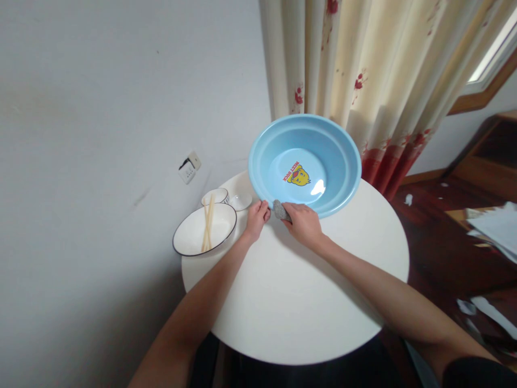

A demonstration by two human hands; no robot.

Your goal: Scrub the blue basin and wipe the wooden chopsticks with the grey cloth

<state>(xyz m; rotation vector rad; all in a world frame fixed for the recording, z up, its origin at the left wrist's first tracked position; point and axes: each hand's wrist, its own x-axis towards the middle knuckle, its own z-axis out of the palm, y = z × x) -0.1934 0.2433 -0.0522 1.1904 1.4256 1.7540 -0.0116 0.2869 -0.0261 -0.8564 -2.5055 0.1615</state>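
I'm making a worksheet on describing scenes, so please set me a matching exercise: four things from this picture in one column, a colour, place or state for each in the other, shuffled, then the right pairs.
Things:
1. Basin
2. Grey rough object
3. Chopsticks
4. Curtain

Descriptions:
A. Crossed, upper ends past the rim of the larger white bowl
B. Cream with red flowers and a red lower band
C. Held in the right hand
D. Light blue, with a duck picture inside

Pairs: 1-D, 2-C, 3-A, 4-B
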